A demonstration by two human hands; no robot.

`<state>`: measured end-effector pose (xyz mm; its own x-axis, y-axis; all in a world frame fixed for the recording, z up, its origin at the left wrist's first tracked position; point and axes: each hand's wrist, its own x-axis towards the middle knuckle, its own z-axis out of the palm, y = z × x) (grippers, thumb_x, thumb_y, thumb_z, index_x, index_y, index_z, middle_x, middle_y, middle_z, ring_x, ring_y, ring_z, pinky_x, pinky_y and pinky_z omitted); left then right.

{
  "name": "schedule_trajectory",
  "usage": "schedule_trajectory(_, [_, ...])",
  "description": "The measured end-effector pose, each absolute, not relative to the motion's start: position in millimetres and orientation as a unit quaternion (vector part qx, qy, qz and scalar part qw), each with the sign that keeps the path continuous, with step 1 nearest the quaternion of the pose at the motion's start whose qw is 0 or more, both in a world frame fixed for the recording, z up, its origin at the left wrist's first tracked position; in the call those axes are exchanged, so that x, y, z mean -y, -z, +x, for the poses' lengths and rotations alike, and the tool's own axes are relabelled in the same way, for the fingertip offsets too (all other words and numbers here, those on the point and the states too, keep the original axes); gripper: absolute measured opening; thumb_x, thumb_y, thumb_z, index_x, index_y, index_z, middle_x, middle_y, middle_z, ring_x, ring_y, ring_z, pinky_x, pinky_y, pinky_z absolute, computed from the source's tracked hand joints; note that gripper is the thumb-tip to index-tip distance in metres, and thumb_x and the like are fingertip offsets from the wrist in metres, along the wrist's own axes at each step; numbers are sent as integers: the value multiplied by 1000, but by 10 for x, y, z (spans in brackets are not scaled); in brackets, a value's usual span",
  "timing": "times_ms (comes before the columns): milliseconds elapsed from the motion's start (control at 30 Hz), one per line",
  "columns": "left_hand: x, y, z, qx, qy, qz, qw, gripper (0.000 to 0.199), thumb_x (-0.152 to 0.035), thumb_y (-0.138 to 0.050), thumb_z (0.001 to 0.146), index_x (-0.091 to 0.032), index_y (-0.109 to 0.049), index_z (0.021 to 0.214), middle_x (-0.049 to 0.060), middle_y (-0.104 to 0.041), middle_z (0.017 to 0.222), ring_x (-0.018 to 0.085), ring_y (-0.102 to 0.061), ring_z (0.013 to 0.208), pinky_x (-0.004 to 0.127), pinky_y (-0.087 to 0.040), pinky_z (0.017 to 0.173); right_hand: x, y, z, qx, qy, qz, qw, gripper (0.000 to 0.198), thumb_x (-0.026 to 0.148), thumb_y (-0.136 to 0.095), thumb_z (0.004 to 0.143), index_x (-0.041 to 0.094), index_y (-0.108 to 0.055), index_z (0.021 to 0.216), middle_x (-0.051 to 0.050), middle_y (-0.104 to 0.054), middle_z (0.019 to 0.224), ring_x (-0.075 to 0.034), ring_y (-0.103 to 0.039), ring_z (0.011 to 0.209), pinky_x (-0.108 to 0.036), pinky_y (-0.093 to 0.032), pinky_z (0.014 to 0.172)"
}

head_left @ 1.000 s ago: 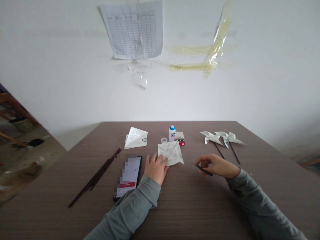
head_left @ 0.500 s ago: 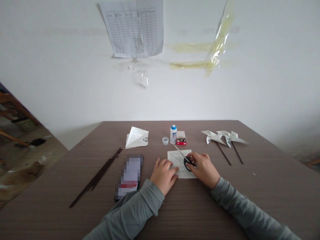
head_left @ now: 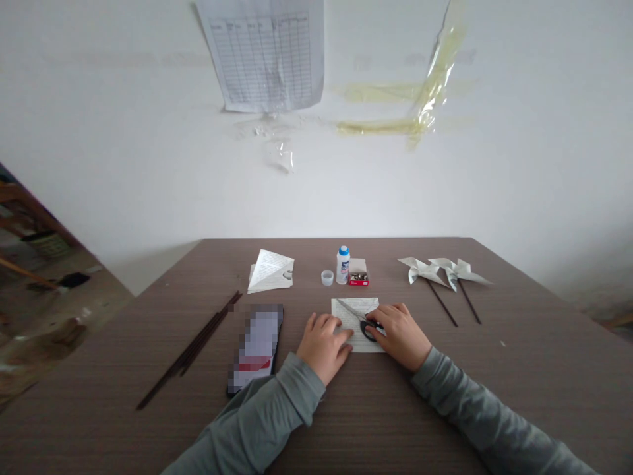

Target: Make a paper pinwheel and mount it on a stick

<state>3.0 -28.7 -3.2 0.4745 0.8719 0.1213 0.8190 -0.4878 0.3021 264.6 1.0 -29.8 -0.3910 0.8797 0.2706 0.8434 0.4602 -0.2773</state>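
Head view: the left hand (head_left: 325,346) lies palm down just below the middle of the frame, its fingers slightly spread and its tips resting on the left side of a printed paper (head_left: 353,324). The right hand (head_left: 401,333), to the right of it, has thumb and fingers closed on the black handles of the scissors (head_left: 359,316), which lie across the paper with their blades pointing to its upper left corner.

Half a second ago the blades reached beyond the paper's far edge, towards the white bottle (head_left: 343,266) at centre; now their tips are over the sheet. The right hand has shifted slightly left, while the left hand and the paper are nearly unchanged.

The right hand covers the paper's lower right corner, and the left hand hides part of its left edge. Whether the blades are fully together is hard to make out, and the print is too small to read. On the lower left, the phone (head_left: 257,343) has a pixelated screen and its near end is partly behind the left sleeve (head_left: 267,409). Both forearms run out at the bottom, and the wall chart (head_left: 267,59) is cut off at the top.
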Motion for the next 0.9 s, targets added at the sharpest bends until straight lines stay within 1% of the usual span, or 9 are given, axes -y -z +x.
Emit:
schedule_trajectory(167, [277,40,44,-497,-119,853,110,38,-20,-90,115,-28,-101,151,19,-91,153,45,-80,156,81,-54,151,-54,276,2758,840,-52,-499,209,23,16,-77,115,26,-97,121,-12,-96,120,-35,-89,120,-48,-62,111])
schedule_trajectory(233, [265,70,51,-500,-119,850,112,38,-20,-90,115,-28,-101,150,20,-91,152,46,-80,156,82,-54,150,-80,271,2838,840,-50,-496,214,31,11,-75,110,27,-97,123,-12,-96,124,-35,-88,123,-48,-62,111])
schedule_trajectory(333, [258,113,52,-504,-136,846,111,36,-20,-91,113,-29,-103,145,19,-91,149,47,-81,151,83,-54,149,-115,249,2959,840,-48,-506,191,39,4,-73,99,29,-98,117,-10,-96,127,-35,-87,127,-49,-62,113])
schedule_trajectory(433, [271,107,32,-499,-144,847,115,36,-20,-89,113,-29,-102,144,18,-91,148,48,-81,151,82,-55,149,-135,213,3028,839,-58,-517,158,41,5,-74,97,33,-99,114,-9,-96,127,-35,-86,129,-51,-64,116])
schedule_trajectory(567, [293,52,9,-496,-143,847,122,37,-21,-86,114,-30,-101,148,18,-91,150,47,-80,152,79,-56,149,-149,188,3028,841,-73,-515,148,35,7,-79,99,32,-100,110,-10,-96,128,-37,-87,131,-55,-66,120])
schedule_trajectory(667, [295,27,9,-501,-146,844,125,41,-21,-87,113,-28,-99,152,19,-92,151,48,-81,152,78,-56,149,-153,214,2990,844,-70,-508,153,30,9,-81,103,31,-100,109,-12,-97,128,-39,-87,131,-58,-68,119])
schedule_trajectory(800, [284,39,25,-502,-141,844,126,49,-20,-89,112,-26,-96,161,20,-93,152,47,-83,153,76,-57,150,-120,283,2872,848,-63,-498,172,29,10,-82,108,33,-99,113,-10,-97,131,-37,-88,130,-55,-69,117])
schedule_trajectory(900, [271,92,45,-511,-143,840,115,44,-19,-91,111,-26,-99,154,19,-94,150,47,-82,154,79,-55,151,-74,329,2752,850,-66,-484,197,28,9,-80,112,30,-98,116,-11,-97,130,-35,-87,128,-53,-68,118])
